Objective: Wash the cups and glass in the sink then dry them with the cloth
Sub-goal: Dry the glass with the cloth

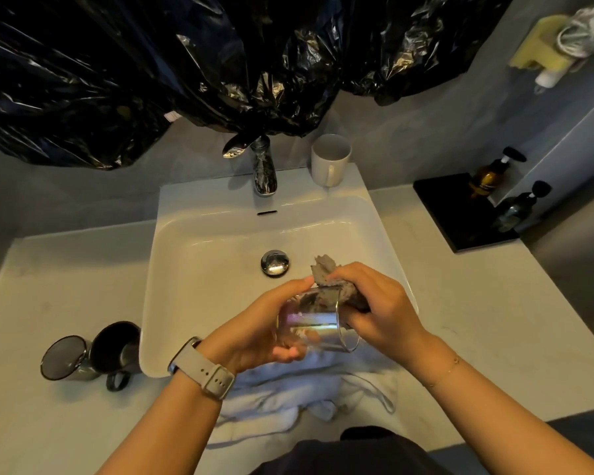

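My left hand (261, 329) grips a clear iridescent glass (318, 323), held on its side over the front of the white sink (199, 255). My right hand (378, 306) holds a grey cloth (324, 270) that is pushed into the mouth of the glass. A white mug (330, 159) stands upright on the sink's back rim, right of the tap (264, 169). Two dark cups (93, 354) lie on their sides on the counter left of the sink. A white towel (288, 389) lies crumpled at the counter's front edge, below my hands.
Black plastic sheeting (186, 63) hangs over the wall behind the tap. A black tray (460, 214) with two pump bottles (487, 180) sits at the right back of the counter. The drain stopper (275, 262) is in the middle of the basin.
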The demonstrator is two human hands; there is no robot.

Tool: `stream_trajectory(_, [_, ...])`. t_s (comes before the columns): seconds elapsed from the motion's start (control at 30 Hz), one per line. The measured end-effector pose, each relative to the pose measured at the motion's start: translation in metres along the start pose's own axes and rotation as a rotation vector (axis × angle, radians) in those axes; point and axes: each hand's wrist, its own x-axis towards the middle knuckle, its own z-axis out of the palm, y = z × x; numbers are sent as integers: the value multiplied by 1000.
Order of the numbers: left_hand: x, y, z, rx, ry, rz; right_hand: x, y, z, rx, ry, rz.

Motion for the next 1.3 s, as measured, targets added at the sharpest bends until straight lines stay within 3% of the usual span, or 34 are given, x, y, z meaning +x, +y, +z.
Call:
stream_trajectory(0.1, [1,0,3,-53,-8,17,-7,-2,0,-34,63,37])
stream_trajectory(0.27, [6,-6,12,-189,199,139,-6,-17,11,452,251,834])
stream_trajectory(0.37, [11,-17,16,-77,381,294,-4,-14,10,926,186,1227])
stream_trajectory(0.43, [12,-24,18,-7,447,386,-1,-15,6,1068,79,1314])
stream_trajectory(0.57, [8,-27,20,99,486,463,7,-14,3,1019,-117,1265])
stream_trajectory(0.7, [10,-25,16,-73,520,391,16,-11,1,852,-208,1244])
stream_trajectory(0.83, [6,-23,6,-60,380,352,15,-8,-4,921,-193,1304])
stream_trajectory(1.0, [-3,-8,-13,521,212,379,30,-1,-11,642,-246,1188])
stream_trajectory(1.1, [5,2,0,796,347,415,37,0,2,545,-140,1081])
stream_trajectory(1.13, [10,1,2,727,398,458,39,-2,4,605,-23,1079])
stream_trajectory(1.2, [15,0,0,351,414,475,44,-7,2,880,272,1092])
stream_trajectory(1.3, [11,-1,-2,-249,254,303,42,-11,-12,965,557,981])
